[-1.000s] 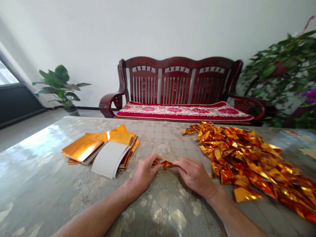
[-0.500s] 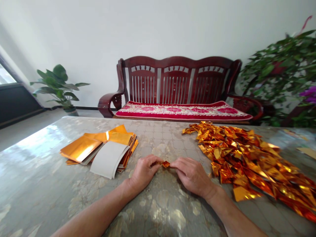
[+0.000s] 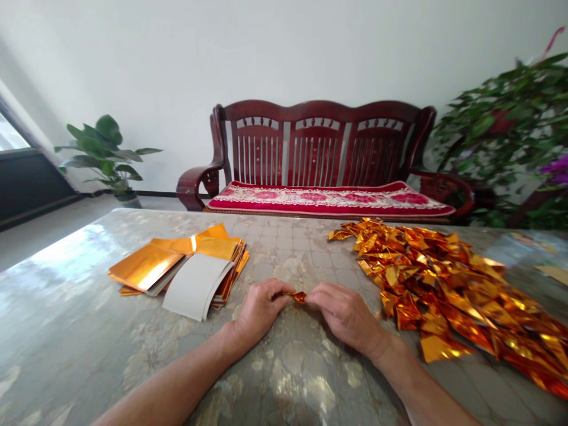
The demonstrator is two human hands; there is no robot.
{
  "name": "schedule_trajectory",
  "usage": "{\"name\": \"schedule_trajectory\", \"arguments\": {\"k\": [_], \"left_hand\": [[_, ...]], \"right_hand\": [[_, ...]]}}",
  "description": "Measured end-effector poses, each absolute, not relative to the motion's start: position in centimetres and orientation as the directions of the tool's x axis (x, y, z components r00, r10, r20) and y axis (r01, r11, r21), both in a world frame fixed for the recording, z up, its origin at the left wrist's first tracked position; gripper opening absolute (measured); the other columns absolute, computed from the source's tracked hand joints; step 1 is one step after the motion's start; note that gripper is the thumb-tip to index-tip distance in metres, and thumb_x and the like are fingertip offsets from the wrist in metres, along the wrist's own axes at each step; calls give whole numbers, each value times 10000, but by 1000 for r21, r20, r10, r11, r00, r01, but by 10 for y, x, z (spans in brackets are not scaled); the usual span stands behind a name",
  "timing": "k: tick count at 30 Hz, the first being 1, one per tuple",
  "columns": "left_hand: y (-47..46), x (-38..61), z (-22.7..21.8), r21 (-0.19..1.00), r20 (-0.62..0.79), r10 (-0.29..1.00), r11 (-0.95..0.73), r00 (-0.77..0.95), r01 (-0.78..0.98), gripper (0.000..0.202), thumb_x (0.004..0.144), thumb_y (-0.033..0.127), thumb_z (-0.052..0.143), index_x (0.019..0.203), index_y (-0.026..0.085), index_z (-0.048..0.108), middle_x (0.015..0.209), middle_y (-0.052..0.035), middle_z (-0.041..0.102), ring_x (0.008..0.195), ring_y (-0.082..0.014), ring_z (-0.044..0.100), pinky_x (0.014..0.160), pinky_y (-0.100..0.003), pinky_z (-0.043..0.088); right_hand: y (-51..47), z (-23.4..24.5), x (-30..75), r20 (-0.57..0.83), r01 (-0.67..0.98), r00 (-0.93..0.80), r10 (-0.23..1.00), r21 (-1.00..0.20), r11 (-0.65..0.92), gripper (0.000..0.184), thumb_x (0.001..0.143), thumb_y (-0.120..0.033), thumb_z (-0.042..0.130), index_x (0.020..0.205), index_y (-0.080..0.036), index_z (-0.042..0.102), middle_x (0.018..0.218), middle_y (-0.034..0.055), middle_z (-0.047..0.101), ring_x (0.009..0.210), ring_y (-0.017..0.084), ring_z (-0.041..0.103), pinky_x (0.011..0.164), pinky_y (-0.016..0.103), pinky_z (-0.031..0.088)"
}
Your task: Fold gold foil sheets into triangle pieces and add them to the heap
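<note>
A small folded piece of orange-gold foil paper (image 3: 299,297) is stretched between my two hands, low over the table. My left hand (image 3: 261,303) pinches its left end between thumb and fingers. At its right end, my right hand (image 3: 341,310) has its fingers closed on it, and the fingertips cover that end. To the left lies a loose stack of flat foil paper sheets (image 3: 151,263), some gold side up and a few grey side up. A large heap of folded foil pieces (image 3: 421,278) spreads beyond my right hand.
The table (image 3: 102,349) has a glossy, flower-patterned cover. Clear plastic bags (image 3: 528,248) lie at its far right. Behind it stands a dark red wooden bench (image 3: 315,142) with a red floral cushion (image 3: 328,198). Potted plants (image 3: 106,154) flank the bench.
The foil piece between my hands has turned slightly and looks flatter at its middle. Both hands keep nearly the same place, and the stack and heap stay as they were.
</note>
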State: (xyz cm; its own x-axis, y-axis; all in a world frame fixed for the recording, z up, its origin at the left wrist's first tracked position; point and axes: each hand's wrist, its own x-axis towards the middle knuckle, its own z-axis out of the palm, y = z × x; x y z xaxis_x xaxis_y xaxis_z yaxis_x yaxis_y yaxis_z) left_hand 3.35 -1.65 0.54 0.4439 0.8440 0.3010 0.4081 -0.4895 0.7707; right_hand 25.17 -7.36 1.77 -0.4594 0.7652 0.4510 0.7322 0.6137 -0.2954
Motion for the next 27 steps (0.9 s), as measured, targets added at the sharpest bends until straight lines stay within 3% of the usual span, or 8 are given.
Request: {"name": "schedule_trajectory", "arguments": {"k": [5,11,18,23,27], "left_hand": [[-14,33,4,729,319,821,-532,474,431,153,868,170,634,882,245,767,824,24,752,781,-134,678,746,-210,487],[-14,31,4,616,274,771,-600,575,511,188,947,306,578,959,261,760,865,0,735,813,-149,666,740,-222,464],[-13,32,4,539,243,744,-637,623,551,224,965,323,548,930,256,759,831,-7,729,808,-157,655,717,-227,441],[-15,32,2,530,255,747,-639,614,557,225,968,323,546,923,246,753,821,-12,718,793,-153,642,714,-224,426],[-16,31,1,520,268,748,-643,607,562,240,974,335,533,938,252,755,821,-16,715,785,-151,637,702,-221,421]], "right_hand": [[-74,20,252,407,733,-432,805,-363,576,307,942,-100,467,1105,-245,682,980,31,669,887,135,637,782,218,495],[-74,16,249,460,764,-405,790,-304,569,297,947,-120,487,1064,-261,721,876,19,669,792,125,638,699,205,478],[-74,7,243,531,773,-376,760,-273,573,274,942,-108,508,1081,-232,709,832,29,664,754,139,635,677,227,477],[-72,4,237,513,777,-240,824,-407,480,287,904,-123,571,1140,-250,674,939,22,717,845,157,679,745,248,521],[-70,5,236,476,797,-151,867,-460,391,231,884,-156,600,1052,-261,720,929,10,739,835,168,697,746,264,540]]}}
